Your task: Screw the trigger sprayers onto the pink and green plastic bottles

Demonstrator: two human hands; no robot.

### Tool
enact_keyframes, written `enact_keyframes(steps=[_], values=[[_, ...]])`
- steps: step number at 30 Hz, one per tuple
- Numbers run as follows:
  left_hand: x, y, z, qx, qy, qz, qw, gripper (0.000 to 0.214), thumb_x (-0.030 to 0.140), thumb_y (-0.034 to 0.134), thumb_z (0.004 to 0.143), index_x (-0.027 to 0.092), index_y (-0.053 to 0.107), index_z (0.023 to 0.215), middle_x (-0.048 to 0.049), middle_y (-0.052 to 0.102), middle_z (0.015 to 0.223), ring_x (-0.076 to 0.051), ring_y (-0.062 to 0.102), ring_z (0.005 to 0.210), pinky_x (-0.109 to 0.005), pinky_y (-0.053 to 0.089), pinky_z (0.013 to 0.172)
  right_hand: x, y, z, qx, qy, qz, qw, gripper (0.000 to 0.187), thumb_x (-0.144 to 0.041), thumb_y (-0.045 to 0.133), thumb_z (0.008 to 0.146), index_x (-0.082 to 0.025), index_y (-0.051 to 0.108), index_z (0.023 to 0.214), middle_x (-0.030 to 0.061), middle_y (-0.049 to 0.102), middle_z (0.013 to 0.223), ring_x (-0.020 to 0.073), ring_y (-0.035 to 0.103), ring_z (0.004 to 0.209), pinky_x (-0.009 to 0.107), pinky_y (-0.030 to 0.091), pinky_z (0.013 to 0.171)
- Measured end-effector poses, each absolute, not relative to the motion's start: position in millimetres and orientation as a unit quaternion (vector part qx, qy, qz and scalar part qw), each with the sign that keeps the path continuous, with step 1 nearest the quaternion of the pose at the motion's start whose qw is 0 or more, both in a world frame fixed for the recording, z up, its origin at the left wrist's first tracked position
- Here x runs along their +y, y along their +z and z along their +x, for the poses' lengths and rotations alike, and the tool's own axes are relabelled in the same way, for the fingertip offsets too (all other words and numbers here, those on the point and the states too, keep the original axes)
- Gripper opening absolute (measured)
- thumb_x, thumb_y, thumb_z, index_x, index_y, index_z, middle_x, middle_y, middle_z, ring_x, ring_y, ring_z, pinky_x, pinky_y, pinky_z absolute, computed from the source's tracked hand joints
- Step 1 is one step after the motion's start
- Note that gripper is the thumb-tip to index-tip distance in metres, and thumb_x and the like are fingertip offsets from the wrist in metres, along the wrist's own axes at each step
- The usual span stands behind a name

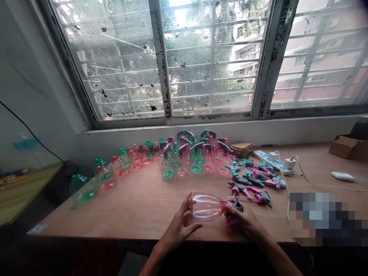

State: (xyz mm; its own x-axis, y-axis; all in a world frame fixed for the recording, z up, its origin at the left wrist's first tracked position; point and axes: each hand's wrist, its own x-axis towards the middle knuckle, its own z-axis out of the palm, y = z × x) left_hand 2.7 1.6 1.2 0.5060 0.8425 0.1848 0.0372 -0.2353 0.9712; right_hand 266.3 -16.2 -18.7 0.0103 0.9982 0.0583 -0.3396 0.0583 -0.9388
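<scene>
A clear pink spray bottle (206, 207) lies on its side above the wooden table (138, 207), held between both hands. My left hand (179, 224) cups the bottle's base with fingers curled round it. At the bottle's neck, my right hand (243, 220) is closed on the pink and grey trigger sprayer head (234, 209). Just beyond my right hand lies a loose pile of pink, teal and grey trigger heads (253, 180).
Several finished bottles with sprayers (195, 157) stand at the back by the window sill. Open pink and green bottles (115, 170) trail off to the left edge. A white power strip (273, 161), cardboard boxes (345, 147) and a white device (342, 176) sit at right.
</scene>
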Motion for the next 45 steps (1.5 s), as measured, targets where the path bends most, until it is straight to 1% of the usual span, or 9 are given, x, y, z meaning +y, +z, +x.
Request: enact_keyframes(steps=[6,12,18,23,30,35,40,43,45], values=[[-1,5,4,0.316,0.377,0.663,0.564,0.107,0.034,0.082,0.077,0.032,0.012,0.157,-0.0138,0.039,0.156,-0.035,0.044,0.139,-0.052,0.036,0.115,-18,-18,267,-0.426,0.571,-0.383,0.589,0.038,-0.045,0.085,0.073,-0.018,0.065,0.090,-0.0008,0.066,0.065,0.0154,0.059,0.056,0.027,0.053,0.053],[2,-1,3,0.337,0.363,0.708,0.503,0.100,0.029,0.077,0.082,0.032,0.011,0.157,-0.0121,0.043,0.154,-0.030,0.051,0.133,-0.049,0.034,0.117,-16,-18,266,-0.418,0.576,-0.379,0.592,0.037,-0.045,0.085,0.074,-0.018,0.065,0.091,-0.0013,0.066,0.065,0.0145,0.057,0.057,0.026,0.053,0.052],[2,-2,4,0.340,0.373,0.710,0.492,0.109,0.029,0.083,0.075,0.029,0.012,0.157,-0.0126,0.041,0.155,-0.034,0.043,0.140,-0.050,0.030,0.119,-17,-18,265,-0.423,0.571,-0.382,0.591,0.038,-0.045,0.085,0.073,-0.018,0.064,0.090,-0.0010,0.066,0.064,0.0149,0.058,0.057,0.026,0.054,0.053],[4,-2,4,0.360,0.367,0.729,0.452,0.100,0.027,0.082,0.076,0.027,0.022,0.156,-0.0127,0.038,0.158,-0.035,0.030,0.148,-0.052,0.021,0.123,-18,-17,264,-0.422,0.565,-0.386,0.595,0.040,-0.047,0.085,0.073,-0.018,0.064,0.091,-0.0004,0.066,0.065,0.0155,0.058,0.056,0.028,0.055,0.053],[-1,4,6,0.346,0.380,0.720,0.466,0.106,0.023,0.079,0.078,0.029,0.010,0.158,-0.0123,0.032,0.161,-0.033,0.036,0.145,-0.052,0.024,0.122,-16,-22,266,-0.441,0.560,-0.384,0.587,0.037,-0.044,0.084,0.076,-0.017,0.063,0.093,-0.0010,0.067,0.065,0.0144,0.060,0.055,0.026,0.053,0.053],[-2,5,5,0.355,0.369,0.724,0.462,0.099,0.026,0.078,0.081,0.029,0.015,0.157,-0.0114,0.028,0.163,-0.032,0.031,0.147,-0.050,0.025,0.122,-15,-20,265,-0.441,0.564,-0.385,0.582,0.037,-0.044,0.084,0.075,-0.018,0.063,0.092,-0.0016,0.067,0.065,0.0145,0.060,0.056,0.026,0.052,0.053],[3,-5,5,0.333,0.394,0.729,0.449,0.096,0.028,0.073,0.085,0.034,0.009,0.157,-0.0113,0.032,0.161,-0.030,0.043,0.140,-0.050,0.030,0.119,-16,-17,265,-0.448,0.562,-0.387,0.578,0.036,-0.043,0.084,0.076,-0.017,0.064,0.092,-0.0012,0.067,0.066,0.0144,0.059,0.057,0.025,0.051,0.053],[4,-5,6,0.320,0.411,0.698,0.491,0.108,0.033,0.078,0.081,0.033,0.003,0.157,-0.0130,0.030,0.161,-0.032,0.039,0.143,-0.051,0.030,0.119,-16,-18,266,-0.458,0.556,-0.391,0.573,0.036,-0.044,0.083,0.076,-0.017,0.064,0.091,-0.0008,0.067,0.066,0.0150,0.060,0.057,0.026,0.052,0.054],[4,-4,6,0.322,0.415,0.689,0.500,0.104,0.035,0.079,0.080,0.030,0.010,0.158,-0.0133,0.029,0.162,-0.033,0.031,0.147,-0.051,0.025,0.121,-16,-19,266,-0.460,0.556,-0.390,0.571,0.037,-0.045,0.083,0.076,-0.017,0.064,0.090,-0.0009,0.067,0.066,0.0152,0.060,0.057,0.026,0.052,0.054]])
